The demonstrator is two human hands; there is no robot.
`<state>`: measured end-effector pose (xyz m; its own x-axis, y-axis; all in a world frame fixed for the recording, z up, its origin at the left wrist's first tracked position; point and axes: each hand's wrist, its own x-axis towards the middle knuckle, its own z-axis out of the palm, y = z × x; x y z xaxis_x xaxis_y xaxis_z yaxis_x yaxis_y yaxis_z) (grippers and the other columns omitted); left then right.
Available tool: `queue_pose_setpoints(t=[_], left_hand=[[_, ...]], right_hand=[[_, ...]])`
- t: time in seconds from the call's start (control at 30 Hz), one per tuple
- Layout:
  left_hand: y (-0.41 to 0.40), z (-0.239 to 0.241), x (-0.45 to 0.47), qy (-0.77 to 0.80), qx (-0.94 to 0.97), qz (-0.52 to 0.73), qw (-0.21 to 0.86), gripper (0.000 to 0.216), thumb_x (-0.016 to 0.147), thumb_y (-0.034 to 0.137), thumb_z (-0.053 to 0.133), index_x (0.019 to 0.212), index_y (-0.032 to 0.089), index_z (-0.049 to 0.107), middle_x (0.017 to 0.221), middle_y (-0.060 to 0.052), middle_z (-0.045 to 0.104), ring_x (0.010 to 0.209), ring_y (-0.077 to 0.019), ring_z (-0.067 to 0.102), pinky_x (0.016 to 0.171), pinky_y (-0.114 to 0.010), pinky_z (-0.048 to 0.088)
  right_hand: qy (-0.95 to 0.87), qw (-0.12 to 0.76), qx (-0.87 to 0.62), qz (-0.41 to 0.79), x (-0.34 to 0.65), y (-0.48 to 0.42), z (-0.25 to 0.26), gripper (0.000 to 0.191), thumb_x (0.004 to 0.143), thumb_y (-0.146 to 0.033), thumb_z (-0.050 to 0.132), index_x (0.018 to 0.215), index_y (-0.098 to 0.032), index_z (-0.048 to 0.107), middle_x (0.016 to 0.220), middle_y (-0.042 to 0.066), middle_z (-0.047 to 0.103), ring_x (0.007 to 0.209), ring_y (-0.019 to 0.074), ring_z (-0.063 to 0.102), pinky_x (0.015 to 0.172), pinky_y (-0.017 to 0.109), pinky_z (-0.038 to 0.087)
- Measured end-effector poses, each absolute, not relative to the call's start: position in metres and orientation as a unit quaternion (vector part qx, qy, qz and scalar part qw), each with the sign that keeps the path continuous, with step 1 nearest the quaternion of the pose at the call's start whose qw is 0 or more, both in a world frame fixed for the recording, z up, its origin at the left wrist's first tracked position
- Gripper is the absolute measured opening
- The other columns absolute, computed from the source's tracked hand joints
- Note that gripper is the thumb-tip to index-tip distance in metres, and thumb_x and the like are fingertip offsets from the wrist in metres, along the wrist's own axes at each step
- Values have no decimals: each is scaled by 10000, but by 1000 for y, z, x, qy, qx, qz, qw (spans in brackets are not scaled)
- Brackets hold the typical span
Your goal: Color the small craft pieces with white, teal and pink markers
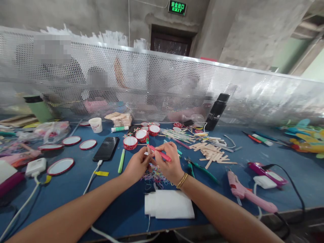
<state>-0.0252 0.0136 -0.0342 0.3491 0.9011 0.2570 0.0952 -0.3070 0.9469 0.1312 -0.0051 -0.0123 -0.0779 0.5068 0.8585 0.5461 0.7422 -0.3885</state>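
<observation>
My left hand is closed around a wooden craft stick that stands upright, its upper end coloured green and white. In my right hand is a pinkish-red marker pen, gripped like a writing tool, with its tip end at the stick. Below both hands lies a pile of colourful small rubber bands, partly hidden by the fingers. A folded white pack or cloth lies near the table edge, between my forearms. Just beyond the hands are small red-and-white round tins.
To the right are loose craft sticks, green-handled pliers and a pink glue gun. A black phone, a light-green marker and round lids lie left. A black bottle stands before the perforated metal screen.
</observation>
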Motion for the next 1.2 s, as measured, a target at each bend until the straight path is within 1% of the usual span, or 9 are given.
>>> queue_pose_setpoints(t=[0.1, 0.2, 0.37, 0.5, 0.67, 0.87, 1.07, 1.2], left_hand=[[17, -37, -26, 374, 676, 438, 459, 255, 918, 464, 541, 948, 216, 490, 750, -10, 718, 462, -116, 609, 451, -216, 425], [17, -37, -27, 379, 673, 440, 458, 260, 919, 468, 537, 967, 215, 500, 762, -14, 723, 465, -116, 610, 451, -216, 420], [14, -34, -27, 375, 672, 437, 466, 247, 899, 444, 575, 928, 215, 488, 751, 0, 719, 453, -108, 605, 455, -207, 419], [13, -33, -26, 372, 674, 437, 466, 229, 908, 428, 562, 901, 219, 470, 750, 4, 716, 451, -107, 604, 448, -205, 410], [12, -32, -24, 367, 667, 441, 475, 262, 894, 456, 579, 878, 221, 463, 724, 15, 706, 432, -107, 596, 431, -204, 400], [10, -30, -24, 366, 676, 441, 464, 266, 923, 461, 531, 857, 219, 444, 698, 23, 692, 426, -97, 589, 435, -195, 397], [14, -32, -26, 383, 675, 434, 457, 258, 915, 468, 541, 960, 218, 493, 744, 0, 719, 454, -117, 610, 457, -219, 428], [14, -32, -26, 378, 671, 439, 462, 274, 906, 479, 552, 952, 213, 503, 718, -1, 714, 440, -117, 598, 455, -222, 425]], right_hand=[[-723, 575, -383, -23, 133, -3, -14, 78, 904, -217, 540, 841, -229, 585, 779, -11, 662, 749, 170, 578, 887, 399, 383], [-714, 580, -391, -22, 134, -3, -14, 76, 900, -222, 541, 835, -228, 580, 779, -2, 658, 759, 180, 581, 870, 401, 394], [-728, 582, -363, -19, 131, -6, -11, 89, 904, -220, 529, 835, -233, 583, 768, -4, 671, 742, 178, 583, 858, 400, 407], [-730, 584, -354, -15, 130, -8, -10, 87, 904, -209, 529, 840, -233, 584, 760, -10, 669, 731, 172, 580, 852, 397, 403], [-733, 584, -348, -13, 130, -7, -11, 82, 904, -205, 536, 844, -229, 586, 771, -12, 667, 732, 166, 580, 853, 395, 398], [-737, 573, -359, -20, 130, -5, -12, 91, 910, -216, 526, 848, -233, 590, 787, -4, 674, 745, 171, 587, 868, 403, 395], [-719, 575, -390, -25, 133, -3, -14, 78, 903, -220, 543, 837, -230, 584, 784, -6, 657, 761, 178, 580, 881, 405, 390], [-720, 580, -381, -25, 133, -4, -14, 87, 908, -231, 533, 842, -234, 589, 787, 0, 663, 761, 183, 583, 867, 402, 400]])
